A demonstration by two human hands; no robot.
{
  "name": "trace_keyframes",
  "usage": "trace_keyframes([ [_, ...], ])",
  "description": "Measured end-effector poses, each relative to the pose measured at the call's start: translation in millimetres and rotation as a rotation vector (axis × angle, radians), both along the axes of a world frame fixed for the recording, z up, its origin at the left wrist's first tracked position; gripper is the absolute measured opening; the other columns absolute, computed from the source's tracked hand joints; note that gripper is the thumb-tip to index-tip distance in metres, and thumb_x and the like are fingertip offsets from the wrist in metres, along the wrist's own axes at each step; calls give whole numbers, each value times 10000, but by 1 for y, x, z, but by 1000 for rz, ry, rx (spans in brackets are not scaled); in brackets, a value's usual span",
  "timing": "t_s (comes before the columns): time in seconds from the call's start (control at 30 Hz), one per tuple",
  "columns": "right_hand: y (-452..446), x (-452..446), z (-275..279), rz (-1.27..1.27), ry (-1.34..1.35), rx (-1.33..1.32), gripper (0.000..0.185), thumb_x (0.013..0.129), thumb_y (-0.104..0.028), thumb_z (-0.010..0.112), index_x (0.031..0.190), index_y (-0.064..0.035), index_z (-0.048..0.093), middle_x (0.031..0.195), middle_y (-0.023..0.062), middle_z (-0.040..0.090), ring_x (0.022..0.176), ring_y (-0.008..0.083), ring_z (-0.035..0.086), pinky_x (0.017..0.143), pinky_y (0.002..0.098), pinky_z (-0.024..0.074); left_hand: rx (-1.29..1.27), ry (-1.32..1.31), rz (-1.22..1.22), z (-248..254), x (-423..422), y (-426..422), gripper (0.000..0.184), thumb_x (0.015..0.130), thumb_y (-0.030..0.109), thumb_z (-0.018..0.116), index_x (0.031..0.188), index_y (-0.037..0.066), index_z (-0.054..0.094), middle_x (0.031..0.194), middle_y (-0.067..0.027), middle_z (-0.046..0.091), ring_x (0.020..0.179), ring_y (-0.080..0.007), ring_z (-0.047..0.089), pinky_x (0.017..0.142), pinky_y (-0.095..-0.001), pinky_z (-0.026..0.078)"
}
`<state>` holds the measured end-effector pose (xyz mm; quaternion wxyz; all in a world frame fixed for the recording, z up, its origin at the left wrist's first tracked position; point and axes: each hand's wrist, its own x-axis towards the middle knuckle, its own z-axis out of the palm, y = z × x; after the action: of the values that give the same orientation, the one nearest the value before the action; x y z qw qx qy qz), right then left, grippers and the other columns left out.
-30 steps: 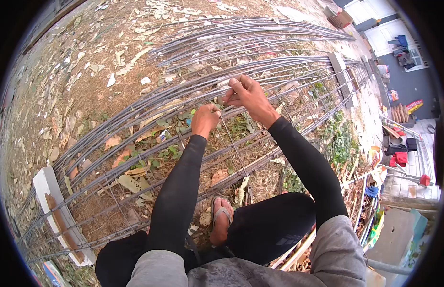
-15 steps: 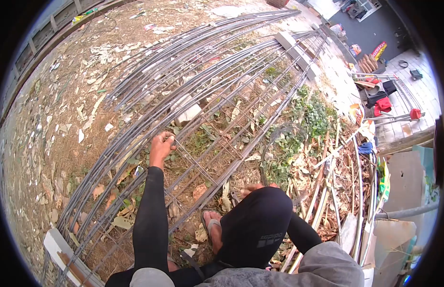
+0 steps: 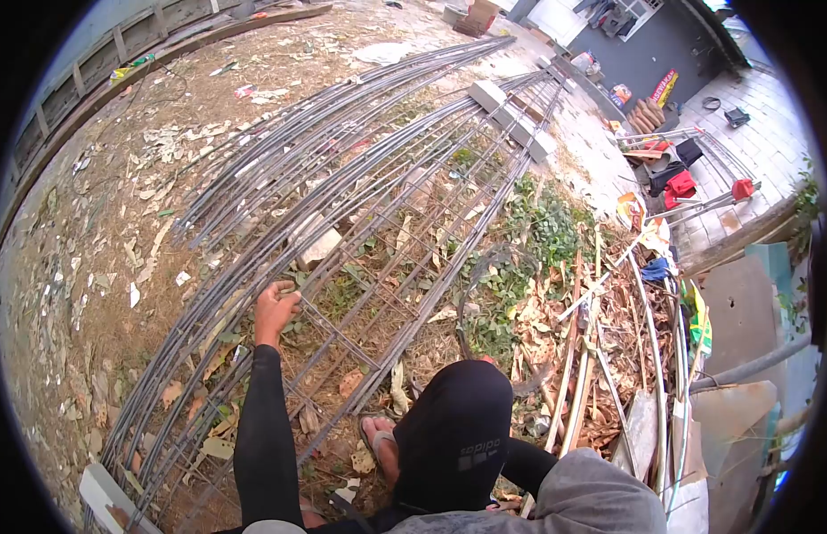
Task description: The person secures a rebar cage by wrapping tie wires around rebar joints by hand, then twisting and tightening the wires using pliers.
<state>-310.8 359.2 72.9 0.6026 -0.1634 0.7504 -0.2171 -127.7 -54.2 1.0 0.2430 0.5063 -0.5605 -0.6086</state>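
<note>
My left hand [image 3: 275,311], at the end of a black sleeve, has its fingers curled round the near side of a rebar cage [image 3: 364,358], where a cross tie meets a long bar. This cage of long steel bars and square ties stretches from near my feet toward the upper right. My right hand is almost wholly hidden behind my raised knee [image 3: 471,414]; only a small patch of skin shows above it, so its fingers cannot be made out. A dark thin strand [image 3: 464,325] rises near that spot.
White blocks [image 3: 511,120] prop the bars at the far end, and another block [image 3: 97,494] at the near end. More steel rods [image 3: 280,147] lie beyond. Wooden sticks [image 3: 578,396] and dry leaves cover the right side. Tools and red items [image 3: 681,189] lie on the paving.
The view has shifted, so the scene appears farther left. My left hand stays at the cage. My right hand, partly visible beyond the knee earlier, is now nearly all hidden.
</note>
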Motion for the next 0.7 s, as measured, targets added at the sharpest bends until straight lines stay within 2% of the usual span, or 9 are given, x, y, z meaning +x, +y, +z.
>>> trace_keyframes([
  [0.17,2,-18,52,-5,78,19,486,1025,-392,547,1366,-46,570,1025,31,669,899,116,582,800,314,499,-18,113,-11,-10,3,-3,436,816,88,643,1236,-27,618,899,-99,722,723,-142,677,682,-343,538],
  [0.2,2,-19,61,-4,89,23,485,1026,-389,547,1370,-49,568,1019,26,668,890,112,578,794,313,497,-50,65,-10,-6,5,-2,454,815,115,675,1233,-52,610,871,-107,720,717,-175,680,685,-357,541],
  [0.3,-3,-31,88,8,140,29,482,1027,-382,544,1384,-58,560,1000,11,665,864,99,567,777,307,489,-112,-37,7,-5,8,1,407,808,221,748,1104,-46,668,815,-111,703,695,-229,665,700,-398,540],
  [0.4,-10,-44,111,28,199,36,480,1029,-374,542,1398,-67,552,981,-3,661,838,86,556,760,301,482,-247,-280,-128,0,13,-1,449,819,422,761,931,-10,713,789,-126,685,676,-278,644,680,-437,526],
  [0.5,-26,-76,118,70,252,2,479,1031,-367,539,1412,-76,544,963,-18,658,812,73,544,743,295,474,-232,-446,-176,9,6,3,551,835,590,687,800,41,716,785,-148,680,690,-300,639,663,-478,511],
  [0.53,-30,-88,114,86,262,-19,479,1031,-364,538,1416,-79,542,956,-23,657,804,68,540,737,293,471,-214,-590,-274,16,3,4,638,840,669,637,935,47,741,861,-170,702,771,-319,661,684,-486,505],
  [0.63,-25,-123,86,182,262,-147,522,1012,-439,546,1395,-85,561,913,-22,623,734,78,482,669,301,433,-384,-547,-72,-13,-7,19,725,817,699,651,1103,37,727,963,-171,718,883,-339,674,766,-493,510],
  [0.7,-30,-123,87,263,324,-198,552,999,-469,556,1386,-75,565,886,-9,616,729,83,481,671,304,430,-374,-543,-99,-11,-6,19,759,813,697,661,1186,38,699,1024,-172,718,938,-351,674,808,-495,509],
])
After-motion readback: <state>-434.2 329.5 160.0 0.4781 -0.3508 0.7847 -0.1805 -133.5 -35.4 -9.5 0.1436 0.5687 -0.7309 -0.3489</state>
